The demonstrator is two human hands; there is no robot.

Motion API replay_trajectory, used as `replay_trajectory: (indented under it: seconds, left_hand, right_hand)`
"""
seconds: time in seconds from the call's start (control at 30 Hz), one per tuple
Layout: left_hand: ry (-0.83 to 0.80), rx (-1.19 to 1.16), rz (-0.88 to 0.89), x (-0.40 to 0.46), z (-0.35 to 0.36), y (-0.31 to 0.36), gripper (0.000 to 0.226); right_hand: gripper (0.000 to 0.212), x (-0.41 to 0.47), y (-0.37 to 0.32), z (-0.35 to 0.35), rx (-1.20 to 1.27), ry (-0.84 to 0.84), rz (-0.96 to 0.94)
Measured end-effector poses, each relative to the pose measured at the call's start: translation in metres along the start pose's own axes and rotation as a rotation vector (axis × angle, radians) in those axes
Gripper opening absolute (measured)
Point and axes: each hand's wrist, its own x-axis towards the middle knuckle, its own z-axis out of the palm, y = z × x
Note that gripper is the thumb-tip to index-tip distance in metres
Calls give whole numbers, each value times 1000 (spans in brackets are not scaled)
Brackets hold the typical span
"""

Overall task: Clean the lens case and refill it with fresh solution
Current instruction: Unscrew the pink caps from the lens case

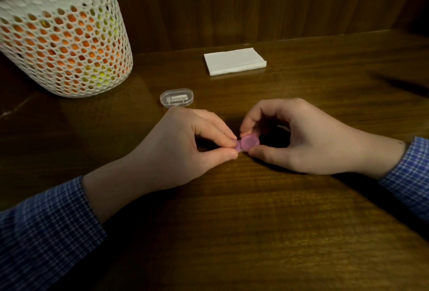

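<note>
Progress is early: your left hand (185, 146) and right hand (299, 142) each pinch the capped case (247, 143), just nearer you than the clear box (177, 97); cleaning and refilling remain.

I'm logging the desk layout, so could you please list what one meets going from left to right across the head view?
Basket → clear case → left hand → lens case → right hand. The napkins overlap these, so they are left out.
</note>
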Motion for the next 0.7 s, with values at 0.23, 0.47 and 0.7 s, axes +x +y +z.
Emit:
replay_trajectory:
  seconds: [0.23,0.47,0.7]
  left_hand:
    - [-3,6,0,0,-1,1,17]
    - [-4,-4,-6,0,-1,1,19]
    - [-11,9,-9,0,-1,3,20]
  right_hand:
    - [38,1,-1,3,-57,54,6]
    - [29,-1,1,0,17,4,-7]
    - [35,0,-1,2,-6,55,7]
